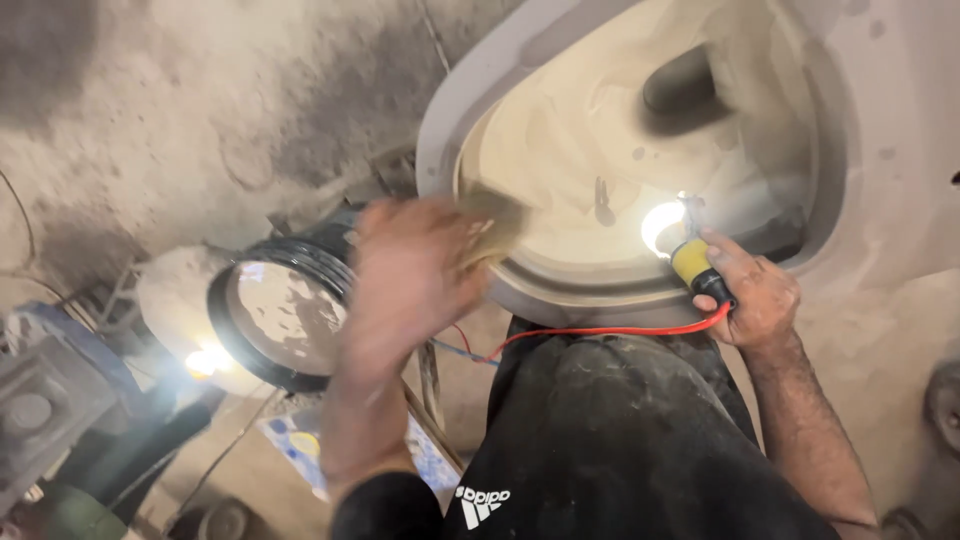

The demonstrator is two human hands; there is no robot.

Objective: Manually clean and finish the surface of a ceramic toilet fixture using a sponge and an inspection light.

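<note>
Our left hand (415, 270), blurred, sits at centre frame, fingers curled, forearm running down to the lower edge. Our right hand (755, 295) is clenched at right, forearm bare.

Dusty, soot-stained concrete floor (170, 110), black bucket (285, 310), grey machine (45, 400) beside.

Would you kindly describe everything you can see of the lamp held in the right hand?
The lamp is a bare glowing bulb in a yellow holder with a black end, from which a red cord runs left across the dark trousers. The right hand grips the holder, with the bulb pointing up and left, inside the hollow of a pale, dusty moulded shell, lighting its inner wall. A small metal clip sits beside the bulb.
</note>
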